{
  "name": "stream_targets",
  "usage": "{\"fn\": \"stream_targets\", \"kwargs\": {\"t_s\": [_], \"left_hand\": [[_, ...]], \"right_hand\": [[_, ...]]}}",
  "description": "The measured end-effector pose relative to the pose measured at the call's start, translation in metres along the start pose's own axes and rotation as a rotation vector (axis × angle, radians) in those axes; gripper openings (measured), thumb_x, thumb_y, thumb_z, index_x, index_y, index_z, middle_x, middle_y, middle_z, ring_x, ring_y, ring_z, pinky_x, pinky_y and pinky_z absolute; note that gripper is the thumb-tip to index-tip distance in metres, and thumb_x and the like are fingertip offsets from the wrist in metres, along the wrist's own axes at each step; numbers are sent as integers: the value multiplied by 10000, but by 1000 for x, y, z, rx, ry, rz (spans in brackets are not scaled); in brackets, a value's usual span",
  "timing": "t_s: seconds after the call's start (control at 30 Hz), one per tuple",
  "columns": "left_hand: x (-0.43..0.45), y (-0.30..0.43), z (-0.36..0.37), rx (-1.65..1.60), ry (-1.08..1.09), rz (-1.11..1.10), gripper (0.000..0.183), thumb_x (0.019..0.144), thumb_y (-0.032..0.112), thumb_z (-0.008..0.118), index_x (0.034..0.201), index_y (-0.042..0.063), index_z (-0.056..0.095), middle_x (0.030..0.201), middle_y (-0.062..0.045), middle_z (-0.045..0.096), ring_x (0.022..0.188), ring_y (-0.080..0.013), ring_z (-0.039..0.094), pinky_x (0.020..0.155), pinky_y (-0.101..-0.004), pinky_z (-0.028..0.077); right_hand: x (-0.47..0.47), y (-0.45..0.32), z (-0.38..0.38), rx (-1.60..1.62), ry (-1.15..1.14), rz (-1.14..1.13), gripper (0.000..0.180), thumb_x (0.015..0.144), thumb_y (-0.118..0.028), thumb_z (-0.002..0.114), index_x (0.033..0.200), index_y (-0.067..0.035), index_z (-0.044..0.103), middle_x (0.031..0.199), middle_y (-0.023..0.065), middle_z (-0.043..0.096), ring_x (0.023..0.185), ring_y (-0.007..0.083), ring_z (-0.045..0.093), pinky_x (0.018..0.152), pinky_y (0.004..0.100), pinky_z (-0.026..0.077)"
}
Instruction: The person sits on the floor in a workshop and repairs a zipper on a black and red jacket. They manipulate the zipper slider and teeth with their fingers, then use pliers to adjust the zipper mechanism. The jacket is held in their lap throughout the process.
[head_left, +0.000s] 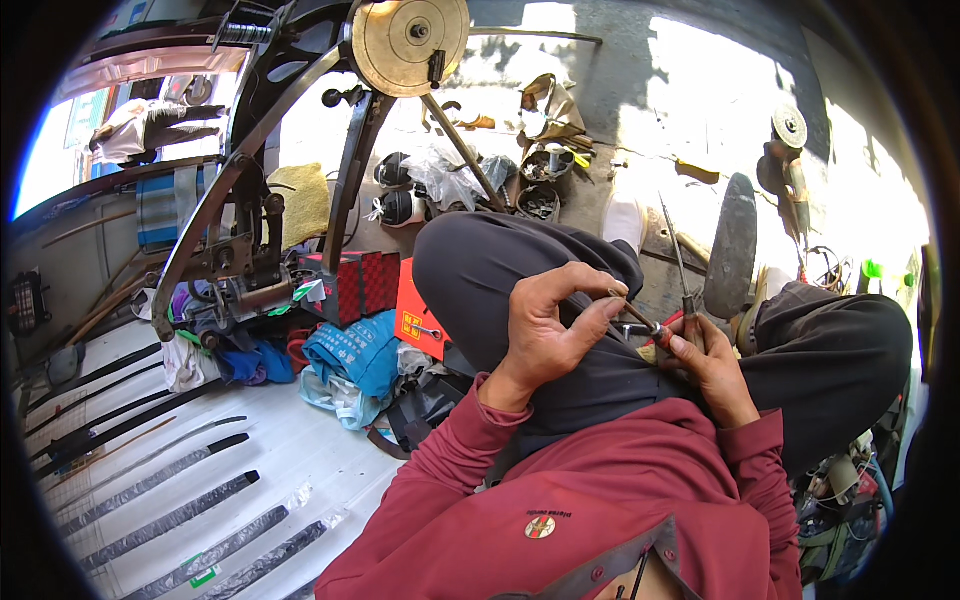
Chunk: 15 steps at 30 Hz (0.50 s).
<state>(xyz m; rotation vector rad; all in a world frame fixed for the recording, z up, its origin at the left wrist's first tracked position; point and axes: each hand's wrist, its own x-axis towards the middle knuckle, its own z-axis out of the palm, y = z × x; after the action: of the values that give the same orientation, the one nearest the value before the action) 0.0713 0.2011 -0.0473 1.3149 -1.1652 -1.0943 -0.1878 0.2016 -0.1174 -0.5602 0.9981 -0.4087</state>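
Between thumb and forefinger, my left hand (559, 322) pinches the thin tip of a small rod-like metal tool (637, 316); its exact kind is unclear. The red collar or handle end of that tool lies in my right hand (701, 352). A long thin pointed metal tool (677, 251) with a dark handle also rises from my right hand, its tip towards the floor ahead. Both hands are over my lap, above dark trousers. A dark oblong stone or block (733, 244) stands beyond my right hand.
A cobbler-type sewing machine with a round wheel (410, 45) stands front left. Beyond my knees are tins of small parts (547, 163) and an angle grinder (791, 165). Bags (352, 352) and red boxes (352, 285) lie left, beside wrapped strips (172, 517). A person (150, 131) is far left.
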Motion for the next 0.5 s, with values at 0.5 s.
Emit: {"fn": "stream_targets", "kwargs": {"t_s": [0.5], "left_hand": [[-1,-7,-7,-67,-43,-35,120,998,-14,693,1112,-53,695,1012,-135,735,890,-168,722,805,-301,611]], "right_hand": [[-2,-2,2,34,-27,10,344,1017,-262,757,1205,-24,594,1074,25,664,977,115,641,828,257,538]]}}
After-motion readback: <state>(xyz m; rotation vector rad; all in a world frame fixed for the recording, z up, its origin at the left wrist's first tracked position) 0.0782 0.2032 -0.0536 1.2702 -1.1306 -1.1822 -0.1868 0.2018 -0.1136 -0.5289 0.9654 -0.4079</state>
